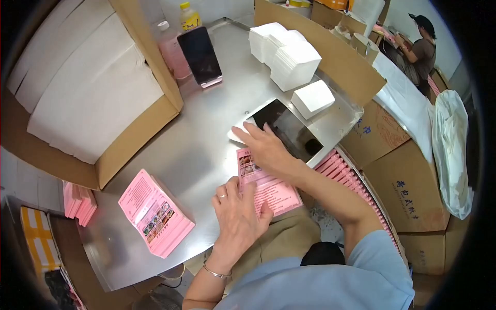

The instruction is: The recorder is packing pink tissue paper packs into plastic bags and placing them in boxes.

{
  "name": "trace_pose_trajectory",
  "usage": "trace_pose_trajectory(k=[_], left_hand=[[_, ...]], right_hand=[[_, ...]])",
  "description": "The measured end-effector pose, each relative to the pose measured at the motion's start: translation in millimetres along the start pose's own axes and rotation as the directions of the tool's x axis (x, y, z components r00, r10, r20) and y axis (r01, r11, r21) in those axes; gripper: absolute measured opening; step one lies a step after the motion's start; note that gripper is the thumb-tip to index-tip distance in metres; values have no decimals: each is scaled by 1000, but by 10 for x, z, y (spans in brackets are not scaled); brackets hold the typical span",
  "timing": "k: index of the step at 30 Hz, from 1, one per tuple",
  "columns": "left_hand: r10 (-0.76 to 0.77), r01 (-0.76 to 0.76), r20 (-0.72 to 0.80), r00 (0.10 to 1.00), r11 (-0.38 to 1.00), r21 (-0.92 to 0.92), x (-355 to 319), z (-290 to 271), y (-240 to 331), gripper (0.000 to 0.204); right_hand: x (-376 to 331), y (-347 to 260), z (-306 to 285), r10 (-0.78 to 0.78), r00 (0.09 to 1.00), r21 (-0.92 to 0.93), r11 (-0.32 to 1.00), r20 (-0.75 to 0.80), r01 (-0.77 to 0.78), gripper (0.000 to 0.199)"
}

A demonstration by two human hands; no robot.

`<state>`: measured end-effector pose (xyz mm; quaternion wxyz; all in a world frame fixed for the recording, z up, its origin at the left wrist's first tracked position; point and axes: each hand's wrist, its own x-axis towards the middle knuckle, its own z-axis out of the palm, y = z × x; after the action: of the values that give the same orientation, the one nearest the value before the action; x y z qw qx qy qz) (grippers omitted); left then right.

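A pink printed packet (276, 196) lies at the table's front edge, its near end jutting out over my lap. My left hand (235, 214) grips its left side, with thumb and index finger on the printed face. At its far end, my right hand (268, 150) has its fingers closed over a small white folded tissue (238, 135); the palm covers part of the packet. Whether the tissue is partly inside the packet, I cannot tell. To the left rests a thick stack of similar pink packets (155, 214).
White folded tissues stand in stacks (297, 59) at the back, with a smaller pile (312, 98) nearer. A dark-screened tablet (284, 126) lies beside my right hand. A phone (200, 57) leans upright near bottles. Cartons (170, 103) flank the metal table. Another person (421, 51) sits far right.
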<state>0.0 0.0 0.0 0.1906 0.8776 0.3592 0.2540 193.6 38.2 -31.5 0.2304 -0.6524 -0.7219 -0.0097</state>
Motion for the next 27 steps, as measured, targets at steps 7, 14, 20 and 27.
trace_pose_trajectory(k=[7, 14, 20, 27], left_hand=[[49, -48, -1, 999, 985, 163, 50, -173, -133, 67], [65, -65, 5, 998, 995, 73, 101, -46, -114, 81], [28, -19, 77, 997, 993, -113, -70, -476, -180, 48], [-27, 204, -511, 859, 934, 293, -349, -1037, -687, 23]], right_hand=[[-472, -236, -531, -335, 913, -52, 942, -234, 332, 46], [-297, -386, -77, -143, 976, -147, 975, 163, 168, 37], [-188, 420, -22, 106, 988, 202, 976, -115, -81, 29], [-194, 373, -476, 25, 927, -251, 959, -374, -128, 14]])
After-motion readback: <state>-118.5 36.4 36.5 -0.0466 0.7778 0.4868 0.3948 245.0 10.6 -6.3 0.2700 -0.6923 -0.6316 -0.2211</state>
